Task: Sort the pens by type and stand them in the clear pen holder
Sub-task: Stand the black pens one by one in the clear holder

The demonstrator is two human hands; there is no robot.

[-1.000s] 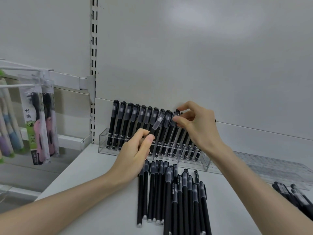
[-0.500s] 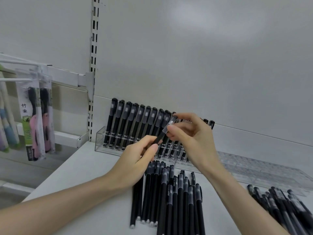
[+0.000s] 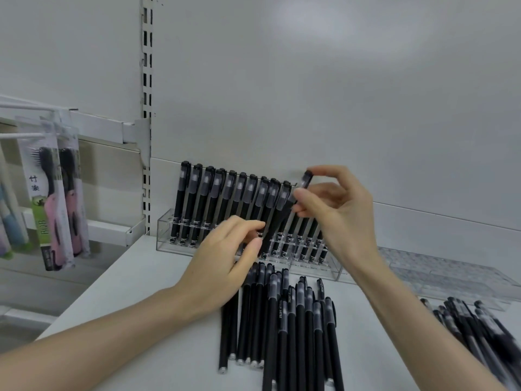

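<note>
Pale grey back panelling (image 3: 338, 80) rises behind a white shop shelf (image 3: 135, 306), with a slotted upright at the left. Along the foot of the panelling sits a long clear acrylic pen holder (image 3: 165, 232). It carries a row of black capped pens (image 3: 197, 198) that stand cap up and lean back to the right. To its right lies a second clear tray (image 3: 439, 272) whose contents cannot be made out.

On the shelf in front of the holder lies a loose pile of black pens (image 3: 282, 320), their long axes running front to back. A further heap of dark pens (image 3: 479, 328) lies at the right edge. Packaged brushes (image 3: 53, 204) hang from hooks at the far left.

One black pen with a translucent cap (image 3: 282, 218) is held in front of the holder's row. It is tilted, cap up and to the right, lower end down and to the left. The right hand (image 3: 338, 210) pinches its cap end between thumb and forefinger. The left hand (image 3: 222, 263) pinches its lower end.
</note>
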